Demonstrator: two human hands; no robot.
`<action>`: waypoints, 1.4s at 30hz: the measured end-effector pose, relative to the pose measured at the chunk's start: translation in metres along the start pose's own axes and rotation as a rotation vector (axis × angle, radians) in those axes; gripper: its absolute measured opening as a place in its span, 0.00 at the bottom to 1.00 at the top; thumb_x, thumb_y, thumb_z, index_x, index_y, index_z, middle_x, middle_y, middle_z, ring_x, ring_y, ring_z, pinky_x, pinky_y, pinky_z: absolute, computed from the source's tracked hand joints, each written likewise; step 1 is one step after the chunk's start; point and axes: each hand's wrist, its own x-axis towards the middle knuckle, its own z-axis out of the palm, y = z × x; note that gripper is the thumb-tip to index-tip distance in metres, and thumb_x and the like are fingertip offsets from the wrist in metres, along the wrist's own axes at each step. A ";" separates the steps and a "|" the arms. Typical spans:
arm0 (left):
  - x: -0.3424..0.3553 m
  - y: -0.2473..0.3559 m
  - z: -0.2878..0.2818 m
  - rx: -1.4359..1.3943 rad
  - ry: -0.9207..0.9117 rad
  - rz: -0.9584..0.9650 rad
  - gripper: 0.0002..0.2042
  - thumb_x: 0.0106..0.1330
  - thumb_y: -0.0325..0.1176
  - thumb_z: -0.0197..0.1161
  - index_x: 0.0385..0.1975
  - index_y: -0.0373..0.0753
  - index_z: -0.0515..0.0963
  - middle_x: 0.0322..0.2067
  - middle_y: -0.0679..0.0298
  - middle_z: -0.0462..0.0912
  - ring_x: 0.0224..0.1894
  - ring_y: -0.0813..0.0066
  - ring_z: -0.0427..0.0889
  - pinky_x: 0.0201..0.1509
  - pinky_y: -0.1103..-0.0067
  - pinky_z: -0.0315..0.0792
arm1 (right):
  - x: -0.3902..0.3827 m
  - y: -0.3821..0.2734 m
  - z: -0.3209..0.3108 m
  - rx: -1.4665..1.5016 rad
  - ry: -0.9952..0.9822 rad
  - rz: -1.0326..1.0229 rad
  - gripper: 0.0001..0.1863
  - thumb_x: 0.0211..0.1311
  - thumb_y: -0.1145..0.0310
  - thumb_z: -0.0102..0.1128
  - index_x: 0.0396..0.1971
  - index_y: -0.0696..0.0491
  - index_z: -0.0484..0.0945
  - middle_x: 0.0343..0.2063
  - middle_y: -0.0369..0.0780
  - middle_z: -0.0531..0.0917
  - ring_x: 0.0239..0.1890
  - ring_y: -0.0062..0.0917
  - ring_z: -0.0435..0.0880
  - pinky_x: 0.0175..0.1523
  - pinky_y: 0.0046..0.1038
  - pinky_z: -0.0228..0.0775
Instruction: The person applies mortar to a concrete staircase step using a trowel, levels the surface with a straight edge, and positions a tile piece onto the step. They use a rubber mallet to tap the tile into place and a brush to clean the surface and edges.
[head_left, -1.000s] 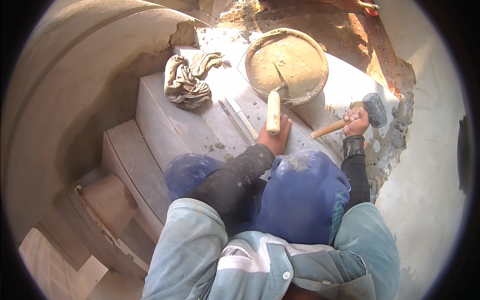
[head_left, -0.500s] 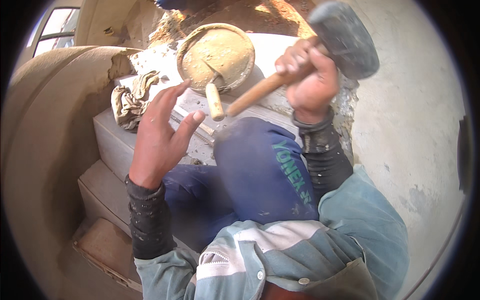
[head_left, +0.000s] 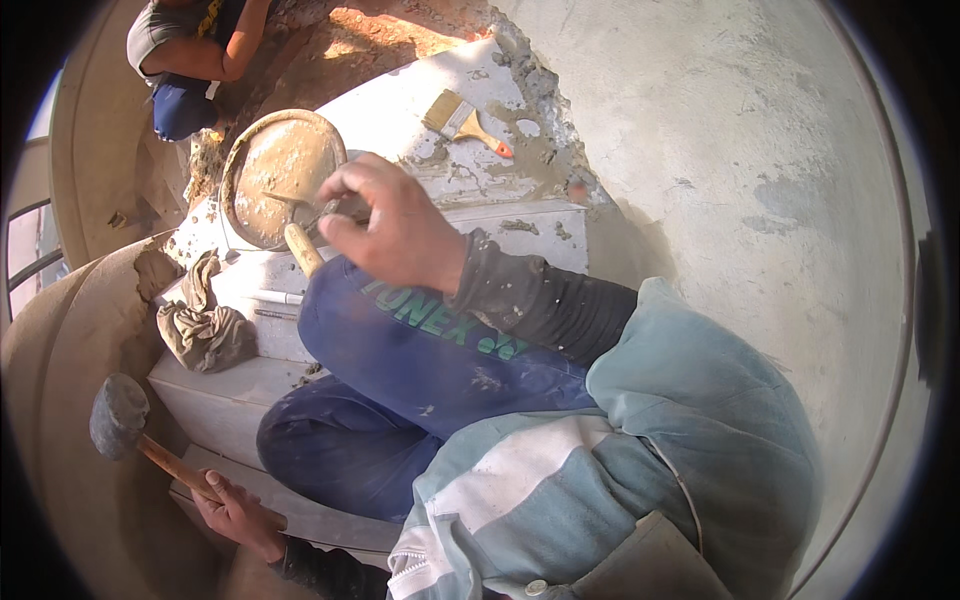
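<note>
Far left, the rubber mallet (head_left: 172, 462) juts out sideways, the left hand's (head_left: 236, 512) grip wrapped round its wooden handle, forearm low; next, the mortar bucket (head_left: 284, 114), the trowel (head_left: 303, 248) dipping into it; then the right hand (head_left: 385, 222), raised, fingers half-curled, whether round a grey lump I cannot tell for blur; the step seems mortar handling, mallet held aside, and the next move calls for clearing the trowel

Bright daylight | sunlit patches on soil (head_left: 385, 28) | lower left dimmer | fisheye bowing, black corners
</note>
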 end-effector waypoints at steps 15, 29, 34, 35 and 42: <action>-0.071 -0.270 -0.015 0.353 -0.086 -0.175 0.22 0.75 0.47 0.57 0.51 0.30 0.77 0.39 0.55 0.84 0.42 0.59 0.81 0.51 0.68 0.74 | 0.000 0.359 -0.201 -1.027 -0.607 0.732 0.22 0.55 0.65 0.63 0.53 0.42 0.85 0.50 0.47 0.85 0.55 0.40 0.83 0.60 0.37 0.75; -0.119 -0.263 0.013 0.698 0.027 -0.156 0.22 0.74 0.46 0.57 0.51 0.30 0.77 0.41 0.54 0.84 0.43 0.60 0.81 0.51 0.68 0.74 | 0.006 0.407 -0.147 -0.964 -0.521 0.744 0.23 0.54 0.65 0.67 0.53 0.45 0.84 0.69 0.51 0.64 0.68 0.47 0.68 0.69 0.41 0.65; -0.110 -0.265 0.021 0.716 0.043 -0.119 0.21 0.74 0.46 0.58 0.51 0.30 0.78 0.42 0.54 0.84 0.44 0.60 0.81 0.51 0.68 0.74 | 0.011 0.397 -0.164 -0.927 -0.410 0.618 0.22 0.54 0.66 0.69 0.50 0.54 0.82 0.54 0.51 0.79 0.54 0.45 0.81 0.60 0.42 0.74; -0.111 -0.266 0.020 0.724 0.057 -0.111 0.21 0.74 0.46 0.58 0.51 0.30 0.78 0.42 0.54 0.84 0.44 0.60 0.81 0.51 0.68 0.74 | 0.014 0.390 -0.163 -0.868 -0.417 0.587 0.23 0.53 0.66 0.69 0.50 0.56 0.81 0.50 0.51 0.81 0.52 0.45 0.83 0.58 0.41 0.75; -0.092 -0.248 0.021 0.640 0.239 -0.027 0.21 0.74 0.45 0.58 0.51 0.31 0.78 0.44 0.54 0.84 0.44 0.60 0.81 0.52 0.69 0.74 | 0.029 0.301 -0.174 -0.484 -0.070 0.884 0.24 0.55 0.60 0.65 0.48 0.61 0.77 0.39 0.51 0.86 0.43 0.42 0.87 0.51 0.37 0.77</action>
